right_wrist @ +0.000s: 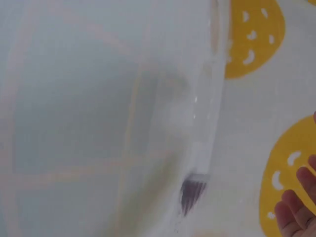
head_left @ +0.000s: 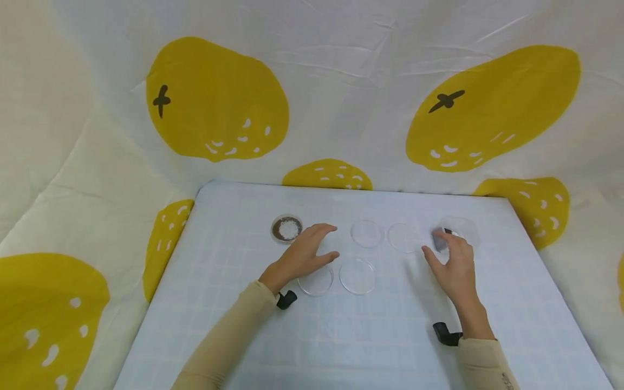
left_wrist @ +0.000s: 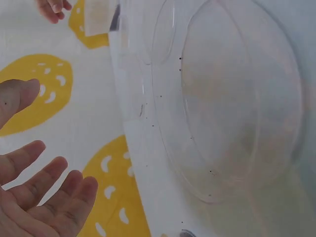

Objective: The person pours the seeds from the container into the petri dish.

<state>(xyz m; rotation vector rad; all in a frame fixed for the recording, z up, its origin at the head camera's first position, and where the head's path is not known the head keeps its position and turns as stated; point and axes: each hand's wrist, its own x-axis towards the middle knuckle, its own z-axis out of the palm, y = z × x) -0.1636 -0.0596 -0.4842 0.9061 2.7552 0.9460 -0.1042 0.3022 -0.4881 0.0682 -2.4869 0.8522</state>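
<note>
My left hand (head_left: 303, 254) hovers with thumb and fingers spread, holding nothing. Just beyond it lies a round clear dish with brown and white contents (head_left: 286, 228). Beneath that hand is a clear round dish (head_left: 317, 283), partly covered by it, with another clear dish (head_left: 358, 276) to its right. Two more clear round pieces (head_left: 367, 233), (head_left: 404, 238) lie farther back, between the hands. My right hand (head_left: 457, 268) is raised with its fingers apart and grips nothing. Behind its fingertips sits a small dark purplish item (head_left: 440, 241), partly hidden, beside crumpled clear plastic (head_left: 463, 226).
A light checked cloth covers the table (head_left: 341, 346). White fabric with yellow fruit prints (head_left: 216, 100) hangs behind and at the sides. Black wrist-worn pieces (head_left: 286, 299) show beside both forearms. Small dark specks lie near the clear dish in the left wrist view.
</note>
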